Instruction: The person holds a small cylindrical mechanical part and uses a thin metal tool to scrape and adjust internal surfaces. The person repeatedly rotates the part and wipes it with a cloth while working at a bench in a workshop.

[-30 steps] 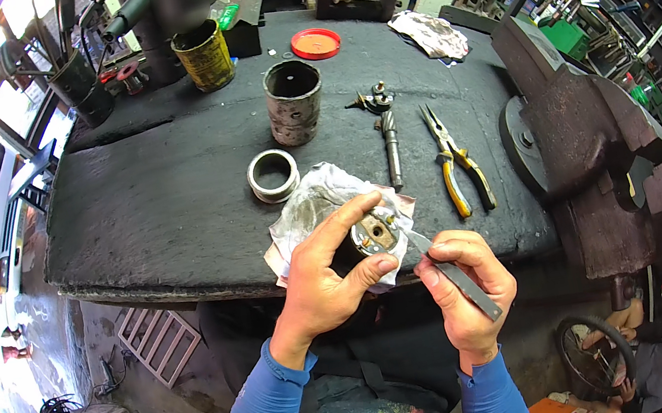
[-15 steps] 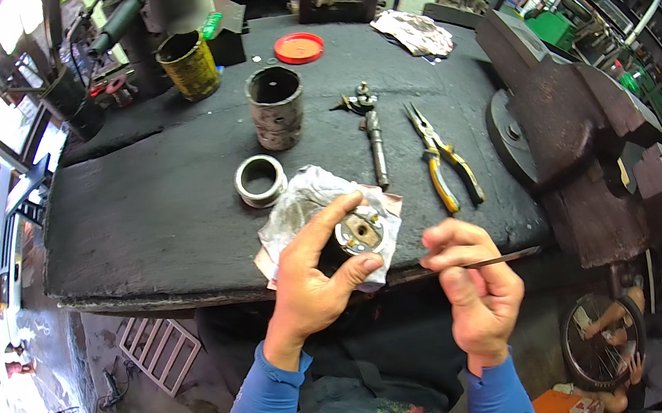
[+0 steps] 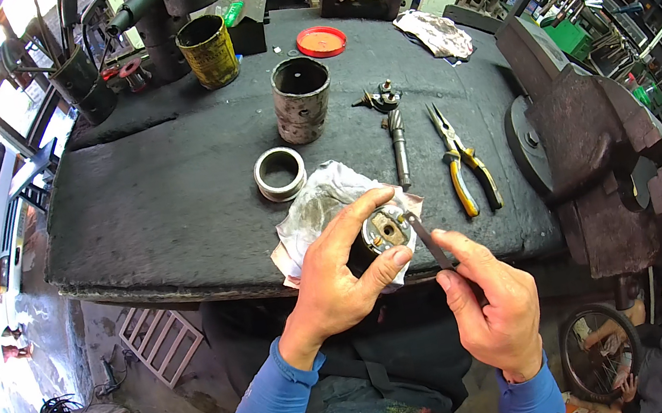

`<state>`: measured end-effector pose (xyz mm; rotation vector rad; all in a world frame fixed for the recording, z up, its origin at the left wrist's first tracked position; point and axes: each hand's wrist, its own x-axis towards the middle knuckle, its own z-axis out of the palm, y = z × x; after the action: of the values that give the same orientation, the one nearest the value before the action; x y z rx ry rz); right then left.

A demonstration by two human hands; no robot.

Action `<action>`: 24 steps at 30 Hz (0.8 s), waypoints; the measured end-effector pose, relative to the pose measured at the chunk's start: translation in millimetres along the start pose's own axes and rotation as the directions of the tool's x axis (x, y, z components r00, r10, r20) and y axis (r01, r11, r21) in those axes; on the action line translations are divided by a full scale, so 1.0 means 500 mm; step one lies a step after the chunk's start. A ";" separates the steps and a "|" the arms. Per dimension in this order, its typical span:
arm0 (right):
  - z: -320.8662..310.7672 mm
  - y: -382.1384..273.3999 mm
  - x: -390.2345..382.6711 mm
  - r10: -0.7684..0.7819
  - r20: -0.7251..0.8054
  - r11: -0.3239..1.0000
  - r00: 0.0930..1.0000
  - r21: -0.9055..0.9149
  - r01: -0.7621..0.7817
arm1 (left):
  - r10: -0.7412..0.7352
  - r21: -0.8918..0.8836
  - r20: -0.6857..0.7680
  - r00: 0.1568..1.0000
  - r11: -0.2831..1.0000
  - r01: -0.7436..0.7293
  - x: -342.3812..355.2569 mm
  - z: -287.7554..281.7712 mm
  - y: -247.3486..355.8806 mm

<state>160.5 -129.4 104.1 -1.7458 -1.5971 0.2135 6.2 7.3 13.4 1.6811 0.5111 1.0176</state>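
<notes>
My left hand [image 3: 337, 267] is curled round a round metal part [image 3: 388, 230] near the bench's front edge, thumb and index finger on opposite sides. Its face has a central hole and small brass-coloured bits. A crumpled white rag [image 3: 314, 208] lies beneath it. Between thumb and index finger, my right hand [image 3: 494, 293] grips a small dark flat spanner [image 3: 432, 244], whose rounded end meets the right rim of the part's face. Beyond the rag stand a metal ring [image 3: 280, 175] and a grimy metal cylinder [image 3: 303, 99]. To the right lie a splined shaft [image 3: 400, 151] and long-nose pliers [image 3: 464, 162].
A large bench vise [image 3: 594, 154] occupies the bench's right end. Toward the back are a yellow can [image 3: 207, 52], a red lid [image 3: 321, 42] and a stained cloth [image 3: 433, 33]. On the floor at lower right, another person handles a bicycle wheel [image 3: 598, 350].
My right hand has turned the spanner from sideways to pointing away, bringing its end onto the round part. My left hand keeps its hold. The whole view has shifted slightly.
</notes>
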 end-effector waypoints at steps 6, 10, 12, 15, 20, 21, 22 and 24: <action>0.000 0.000 0.012 -0.105 0.063 0.983 0.992 -0.146 0.113 | 0.026 0.032 0.021 0.999 0.999 -0.026 0.004 -0.006 -0.002; 0.002 -0.005 0.015 -0.126 0.088 0.960 0.988 -0.238 0.144 | 0.034 0.011 0.007 0.999 0.999 -0.034 0.004 -0.003 -0.005; 0.024 0.003 0.034 -0.183 0.050 0.960 0.982 -0.208 0.190 | 0.029 0.000 -0.007 1.000 1.000 -0.029 0.003 -0.002 -0.005; 0.000 0.012 -0.003 -0.164 0.100 0.954 0.981 -0.236 0.183 | 0.038 -0.004 -0.010 0.999 0.999 -0.038 0.002 0.001 -0.002; 0.019 0.016 0.011 -0.172 0.091 0.953 0.981 -0.236 0.189 | -0.003 -0.004 -0.032 0.999 1.000 0.003 0.000 -0.004 -0.006; 0.010 0.014 0.008 -0.166 0.102 0.953 0.981 -0.238 0.186 | 0.030 0.006 -0.025 0.999 1.000 -0.030 0.003 -0.004 -0.005; 0.001 0.012 0.004 -0.161 0.113 0.953 0.981 -0.239 0.184 | 0.064 0.016 -0.018 0.998 0.998 -0.063 0.006 -0.002 -0.003; -0.007 0.012 0.003 -0.172 0.082 0.953 0.982 -0.240 0.187 | 0.042 0.012 -0.008 0.999 0.999 -0.042 0.014 0.005 0.001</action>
<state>167.4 -129.0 103.6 -1.7771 -1.8818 -0.0221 11.9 10.8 16.4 1.7049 0.4902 1.0541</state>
